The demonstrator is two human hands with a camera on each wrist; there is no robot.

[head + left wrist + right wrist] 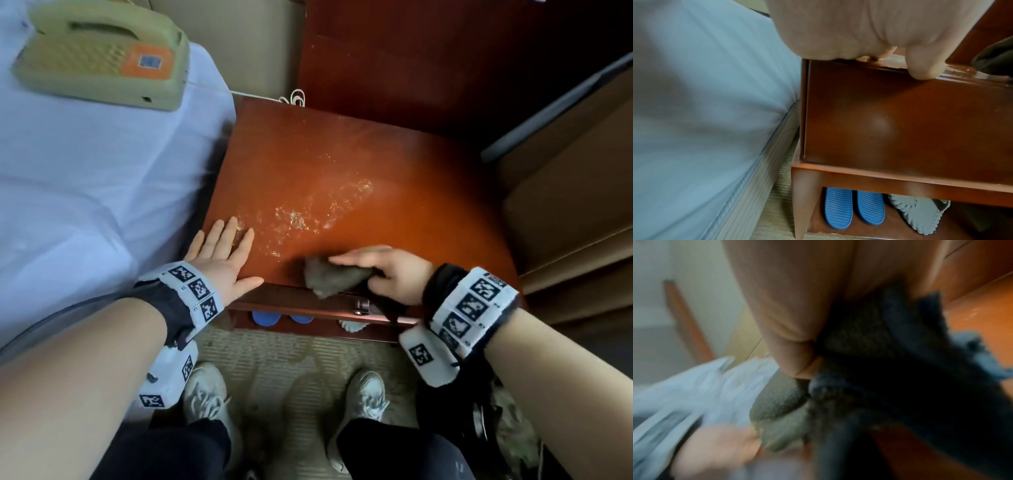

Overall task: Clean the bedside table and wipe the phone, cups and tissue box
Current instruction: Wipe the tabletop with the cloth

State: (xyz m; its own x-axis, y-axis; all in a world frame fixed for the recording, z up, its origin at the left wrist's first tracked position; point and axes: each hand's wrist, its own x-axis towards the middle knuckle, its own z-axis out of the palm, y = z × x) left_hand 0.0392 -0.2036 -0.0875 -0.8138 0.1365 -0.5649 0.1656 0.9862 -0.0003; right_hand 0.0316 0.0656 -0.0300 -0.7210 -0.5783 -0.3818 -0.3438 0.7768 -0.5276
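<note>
The bedside table is a reddish-brown wooden cabinet with a glossy top, standing just right of the bed. Across the middle of its top runs a pale, glistening smear, wet-looking, that trails from the near left toward the far right.

The left hand lies flat on the near left corner of the top, fingers straight and spread, thumb reaching along the front edge; it holds nothing. In the left wrist view the thumb hooks over the lip above the plain drawer front.

The right hand presses a crumpled grey cloth onto the near edge of the top, fingers laid straight over it while the thumb tucks beneath; the right wrist view is blurred, but the cloth seems bunched in the grasp.

The phone, a pale green set with an orange panel, lies on the bed at the far left, well apart from the table, its white cord curling at the table's far edge.

Blue slippers and grey ones sit in the open shelf under the drawer.
</note>
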